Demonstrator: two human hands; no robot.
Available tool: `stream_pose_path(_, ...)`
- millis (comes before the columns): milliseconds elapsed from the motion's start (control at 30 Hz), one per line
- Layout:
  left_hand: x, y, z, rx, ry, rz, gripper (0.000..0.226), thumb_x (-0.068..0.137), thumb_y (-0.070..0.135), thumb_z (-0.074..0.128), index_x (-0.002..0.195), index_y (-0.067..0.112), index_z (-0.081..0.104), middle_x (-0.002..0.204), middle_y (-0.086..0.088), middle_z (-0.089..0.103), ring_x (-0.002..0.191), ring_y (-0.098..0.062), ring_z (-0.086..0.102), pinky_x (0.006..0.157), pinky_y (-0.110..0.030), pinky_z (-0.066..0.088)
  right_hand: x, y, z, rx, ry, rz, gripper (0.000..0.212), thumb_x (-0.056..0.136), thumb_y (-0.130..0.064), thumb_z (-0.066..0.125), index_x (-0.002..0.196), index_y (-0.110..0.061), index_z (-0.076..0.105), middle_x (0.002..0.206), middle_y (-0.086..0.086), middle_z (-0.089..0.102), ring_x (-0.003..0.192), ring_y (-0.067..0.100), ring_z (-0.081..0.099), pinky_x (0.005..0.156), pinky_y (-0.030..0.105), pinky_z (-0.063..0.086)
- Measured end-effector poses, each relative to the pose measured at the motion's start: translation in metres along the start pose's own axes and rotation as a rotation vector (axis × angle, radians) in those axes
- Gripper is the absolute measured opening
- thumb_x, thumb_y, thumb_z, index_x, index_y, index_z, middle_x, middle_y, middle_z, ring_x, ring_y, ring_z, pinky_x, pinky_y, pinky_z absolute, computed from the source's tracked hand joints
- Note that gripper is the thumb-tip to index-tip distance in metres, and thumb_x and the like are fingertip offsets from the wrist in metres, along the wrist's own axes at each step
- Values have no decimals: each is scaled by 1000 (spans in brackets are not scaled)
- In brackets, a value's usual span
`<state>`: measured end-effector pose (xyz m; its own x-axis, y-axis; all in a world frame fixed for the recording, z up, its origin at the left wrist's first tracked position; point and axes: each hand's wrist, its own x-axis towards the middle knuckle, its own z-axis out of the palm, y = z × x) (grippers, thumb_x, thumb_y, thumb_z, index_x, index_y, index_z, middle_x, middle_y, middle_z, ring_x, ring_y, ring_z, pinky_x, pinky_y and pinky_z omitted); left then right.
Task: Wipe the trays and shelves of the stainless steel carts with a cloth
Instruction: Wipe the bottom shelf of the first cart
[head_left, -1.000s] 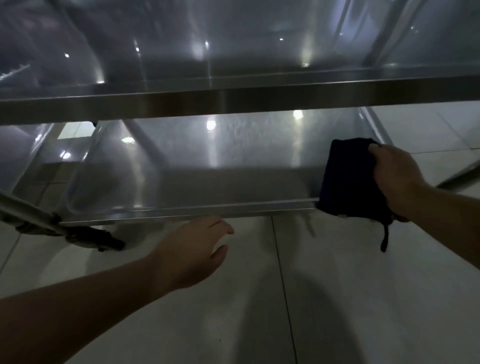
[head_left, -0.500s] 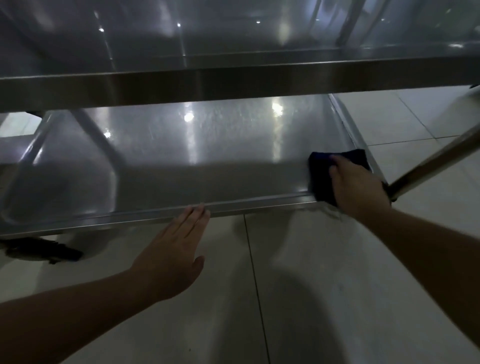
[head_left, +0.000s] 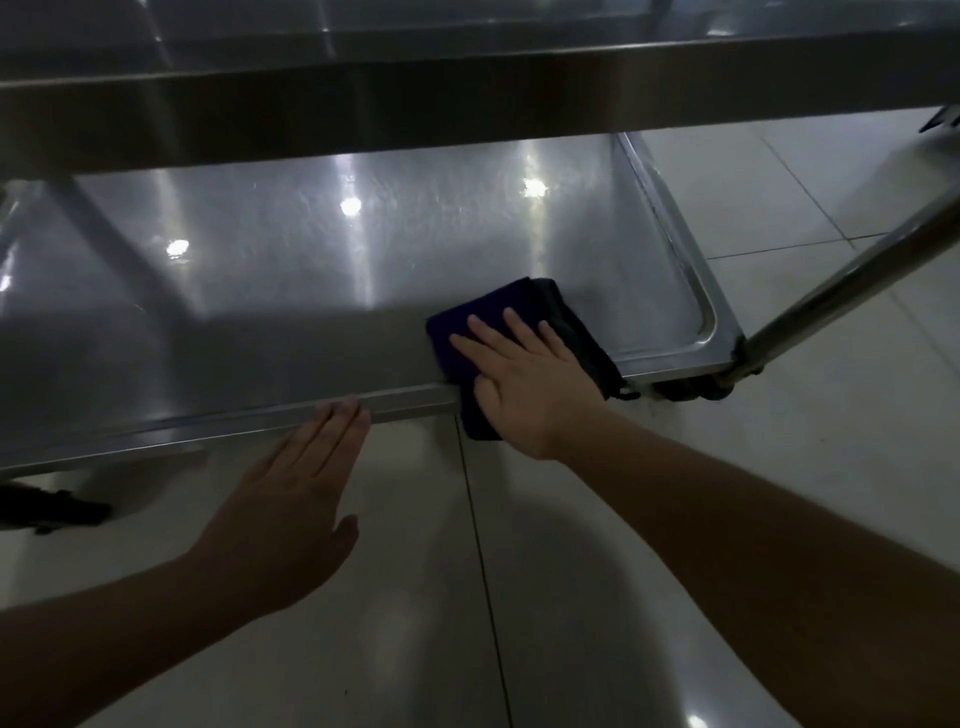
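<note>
A dark blue cloth (head_left: 485, 332) is pressed flat onto the near right part of the lower shelf (head_left: 291, 270) by the right hand (head_left: 524, 384), fingers straight and spread, with part of the cloth draped over the near rim. The left hand (head_left: 291, 499) is held flat with fingers together, its fingertips touching the near rim further left. Ceiling lights are reflected in the brushed steel. The upper shelf (head_left: 363, 109) is seen above, a slanted cart post (head_left: 852, 275) at the right, and a pale tiled floor (head_left: 779, 467) around.
</note>
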<state>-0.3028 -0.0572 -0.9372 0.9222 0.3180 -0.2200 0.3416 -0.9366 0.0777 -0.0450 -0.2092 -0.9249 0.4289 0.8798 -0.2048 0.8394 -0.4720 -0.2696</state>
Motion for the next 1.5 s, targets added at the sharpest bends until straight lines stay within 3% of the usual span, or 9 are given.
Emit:
stream_pose_path(300, 2, 3, -4, 11, 35, 15, 98, 79, 47, 48, 165, 16, 13, 173, -3, 11, 159, -18, 8, 125, -44, 24, 2, 129, -39, 28, 94, 593, 63, 103, -43, 26, 164, -33, 11, 174, 0, 4, 159, 34, -1, 127, 55, -1)
stream_pose_path(500, 5, 1, -7, -13, 11, 15, 102, 77, 43, 57, 165, 19, 10, 173, -1, 8, 159, -19, 6, 125, -45, 23, 27, 140, -49, 103, 75, 664, 66, 104, -43, 23, 165, -30, 2, 173, 2, -7, 157, 37, -15, 126, 55, -9)
stream_pose_path(667, 5, -5, -9, -7, -17, 43, 106, 79, 47, 57, 165, 21, 2, 173, 2, -2, 159, -17, -2, 126, -41, 17, 70, 89, -41, 64, 71, 494, 68, 103, -47, 27, 165, -28, 7, 174, 0, -3, 158, 37, -6, 127, 53, -2)
stream_pose_path(800, 6, -7, -9, -5, -33, 52, 107, 81, 49, 57, 165, 22, -4, 173, 4, -7, 159, -15, -8, 126, -40, 16, 87, -1, -18, -46, 16, 146, 68, 104, -48, 27, 166, -29, 5, 174, -2, -2, 159, 34, -5, 127, 50, -1)
stream_pose_path(933, 5, -7, -11, 16, -39, 42, 108, 91, 50, 56, 157, 31, -28, 163, 13, -35, 149, -4, -34, 121, -27, -10, 80, -39, -8, -87, -41, -118, 65, 105, -49, 26, 165, -34, 4, 173, -8, -4, 159, 25, -9, 128, 46, -6)
stream_pose_path(1000, 6, -7, -13, 3, -29, 48, 109, 90, 48, 58, 158, 31, -25, 165, 13, -32, 150, -3, -32, 121, -28, -9, 82, -24, -14, -96, -43, -124, 64, 105, -50, 27, 164, -38, 5, 173, -10, -3, 159, 22, -8, 128, 46, -7)
stream_pose_path(1200, 3, -9, -13, -16, -40, 62, 104, 80, 48, 53, 165, 24, -1, 173, 5, -4, 159, -13, -5, 126, -42, 20, 86, 91, -44, -78, 96, 308, 68, 101, -50, 34, 164, -34, 14, 174, -3, 7, 159, 32, 5, 126, 54, 3)
stream_pose_path(1333, 2, -9, -13, -28, -31, 57, 102, 79, 51, 46, 165, 26, -2, 173, 7, -6, 159, -12, -5, 127, -42, 21, 64, 162, -69, -24, 90, 559, 68, 102, -51, 27, 164, -30, 11, 174, 2, 3, 158, 37, -2, 127, 54, 1)
stream_pose_path(1500, 2, -7, -14, 0, -58, 55, 104, 80, 54, 46, 165, 25, -7, 173, 6, -9, 159, -14, -5, 127, -44, 19, 72, 144, -63, 51, 109, 587, 70, 101, -50, 24, 165, -28, 6, 174, 2, -3, 157, 39, -9, 127, 55, -4)
